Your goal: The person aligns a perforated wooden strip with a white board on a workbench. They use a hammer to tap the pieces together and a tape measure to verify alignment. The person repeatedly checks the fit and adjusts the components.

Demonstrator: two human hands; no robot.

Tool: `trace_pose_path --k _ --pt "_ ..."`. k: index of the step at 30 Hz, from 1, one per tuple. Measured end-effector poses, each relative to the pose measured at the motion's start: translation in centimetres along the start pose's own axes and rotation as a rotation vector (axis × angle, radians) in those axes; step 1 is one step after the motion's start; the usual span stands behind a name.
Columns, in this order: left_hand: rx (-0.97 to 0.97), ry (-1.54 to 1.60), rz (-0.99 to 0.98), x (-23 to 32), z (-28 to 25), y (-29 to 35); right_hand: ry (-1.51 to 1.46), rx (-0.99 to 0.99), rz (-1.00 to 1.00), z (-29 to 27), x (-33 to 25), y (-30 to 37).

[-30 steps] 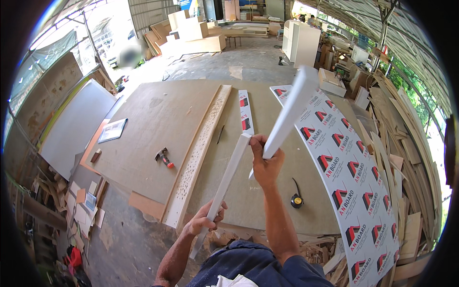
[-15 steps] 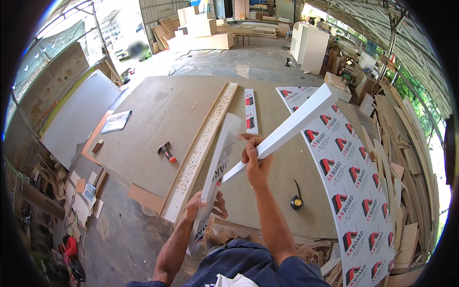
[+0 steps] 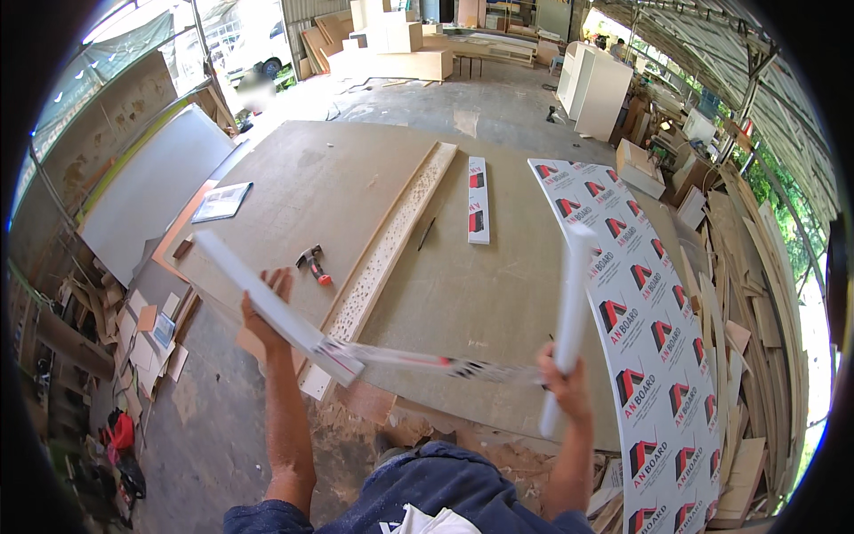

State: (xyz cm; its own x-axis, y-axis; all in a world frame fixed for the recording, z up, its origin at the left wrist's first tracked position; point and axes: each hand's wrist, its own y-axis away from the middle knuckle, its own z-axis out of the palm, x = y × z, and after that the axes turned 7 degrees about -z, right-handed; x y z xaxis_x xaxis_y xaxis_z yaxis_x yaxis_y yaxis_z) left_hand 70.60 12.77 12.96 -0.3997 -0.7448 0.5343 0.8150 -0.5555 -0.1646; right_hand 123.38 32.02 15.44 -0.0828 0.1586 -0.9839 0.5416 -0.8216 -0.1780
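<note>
My left hand (image 3: pixel 266 316) grips a long white board strip (image 3: pixel 258 287) slanting down toward the middle, its fingers showing past the far edge. My right hand (image 3: pixel 567 389) is closed around another white strip (image 3: pixel 573 303), held nearly upright and smeared by motion. Between their lower parts runs a blurred strip with a printed face (image 3: pixel 436 360); whether all three are joined I cannot tell. Below them lies the large brown worktable board (image 3: pixel 391 303). On it are a hammer (image 3: pixel 313 266), a dark thin pencil-like stick (image 3: pixel 427 233) and a short printed strip (image 3: pixel 479 200).
A long speckled channel-like board (image 3: pixel 391 236) crosses the table. Large printed sheets (image 3: pixel 654 356) lie along the right side, beside stacked wood offcuts (image 3: pixel 756 303). A flat document (image 3: pixel 221 202) rests at the left. Scraps (image 3: pixel 156 334) litter the floor at left.
My hands have moved far apart, the left leftward and up, the right rightward and down. The strips have swung round with them. The tape measure is now largely hidden near my right hand.
</note>
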Motion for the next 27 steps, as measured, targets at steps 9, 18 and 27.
trace_pose_path --k 9,18,27 --pt "0.151 -0.068 0.195 10.3 -14.5 -1.9 1.374 0.808 0.393 -26.5 -4.3 21.6" --pt "-0.121 -0.197 -0.056 3.4 -3.9 1.3 1.625 0.988 0.463 -25.2 -9.5 25.4" --pt "-0.098 -0.265 -0.084 0.1 4.1 4.2 1.408 0.259 0.504 -23.4 -12.3 18.6"
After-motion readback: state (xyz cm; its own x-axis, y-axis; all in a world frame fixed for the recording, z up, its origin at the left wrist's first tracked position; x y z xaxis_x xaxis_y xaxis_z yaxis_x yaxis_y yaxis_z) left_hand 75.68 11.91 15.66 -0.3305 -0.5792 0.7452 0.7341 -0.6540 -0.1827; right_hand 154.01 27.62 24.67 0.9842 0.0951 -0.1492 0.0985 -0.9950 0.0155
